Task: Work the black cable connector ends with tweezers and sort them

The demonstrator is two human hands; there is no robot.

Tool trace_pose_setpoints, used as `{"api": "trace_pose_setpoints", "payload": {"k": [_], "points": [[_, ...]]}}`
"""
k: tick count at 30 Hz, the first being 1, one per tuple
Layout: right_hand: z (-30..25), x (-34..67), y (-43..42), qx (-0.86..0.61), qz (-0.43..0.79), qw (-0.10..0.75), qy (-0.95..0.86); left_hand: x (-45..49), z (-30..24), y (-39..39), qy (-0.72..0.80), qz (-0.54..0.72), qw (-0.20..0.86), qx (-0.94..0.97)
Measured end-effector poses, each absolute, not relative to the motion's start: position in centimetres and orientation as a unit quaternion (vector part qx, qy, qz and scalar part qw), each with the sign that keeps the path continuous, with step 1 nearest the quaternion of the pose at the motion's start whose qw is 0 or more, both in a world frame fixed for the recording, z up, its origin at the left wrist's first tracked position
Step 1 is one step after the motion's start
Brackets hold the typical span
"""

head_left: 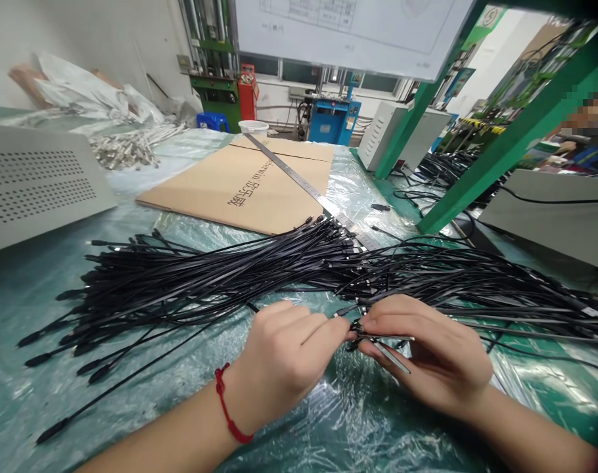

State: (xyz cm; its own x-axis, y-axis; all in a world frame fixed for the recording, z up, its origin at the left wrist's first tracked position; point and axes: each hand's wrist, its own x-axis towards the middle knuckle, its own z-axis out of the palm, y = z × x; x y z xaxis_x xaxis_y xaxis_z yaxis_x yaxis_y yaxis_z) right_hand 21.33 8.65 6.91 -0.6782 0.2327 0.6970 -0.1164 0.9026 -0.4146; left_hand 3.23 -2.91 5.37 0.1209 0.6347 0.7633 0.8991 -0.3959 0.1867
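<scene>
Plastic sheeting (348, 420) spreads nearside, giving us room; black cables (220, 266) bound far side, cardboard (200, 180) edge beyond. Our hands nearly meet: left hand (289, 348) pinches small black piece (357, 326) between hands; right hand (437, 341) grips two-legged metal tool (396, 359), legs toward palm.
</scene>
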Motion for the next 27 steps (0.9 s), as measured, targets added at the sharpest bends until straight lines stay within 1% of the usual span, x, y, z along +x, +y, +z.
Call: {"api": "trace_pose_setpoints", "payload": {"k": [8, 10, 12, 14, 17, 18, 20, 22, 27], "points": [[7.0, 21.4, 8.8, -0.016, 0.214, 0.378, -0.901, 3.2, 4.9, -2.8, -0.524, -0.393, 0.17, -0.736], [6.8, 21.4, 8.9, -0.036, 0.234, 0.388, -0.891, 3.2, 4.8, -2.8, -0.523, -0.404, 0.163, -0.732], [6.5, 21.3, 9.1, -0.091, 0.258, 0.403, -0.873, 3.2, 4.8, -2.9, -0.525, -0.416, 0.151, -0.727], [6.2, 21.0, 9.3, -0.158, 0.301, 0.391, -0.855, 3.2, 4.8, -2.9, -0.531, -0.422, 0.131, -0.723], [6.0, 20.5, 9.4, -0.206, 0.422, 0.315, -0.824, 3.3, 4.8, -2.9, -0.545, -0.447, 0.093, -0.704], [6.0, 20.4, 9.4, -0.208, 0.446, 0.306, -0.815, 3.4, 4.9, -2.8, -0.549, -0.459, 0.077, -0.694], [6.0, 20.3, 9.3, -0.209, 0.446, 0.329, -0.806, 3.6, 5.0, -2.8, -0.558, -0.483, 0.042, -0.673], [5.9, 20.3, 9.2, -0.204, 0.414, 0.37, -0.806, 3.7, 5.1, -2.8, -0.561, -0.499, 0.014, -0.661], [6.1, 20.7, 9.5, -0.201, 0.396, 0.408, -0.798, 3.2, 4.9, -2.6, -0.54, -0.492, 0.005, -0.683]]}}
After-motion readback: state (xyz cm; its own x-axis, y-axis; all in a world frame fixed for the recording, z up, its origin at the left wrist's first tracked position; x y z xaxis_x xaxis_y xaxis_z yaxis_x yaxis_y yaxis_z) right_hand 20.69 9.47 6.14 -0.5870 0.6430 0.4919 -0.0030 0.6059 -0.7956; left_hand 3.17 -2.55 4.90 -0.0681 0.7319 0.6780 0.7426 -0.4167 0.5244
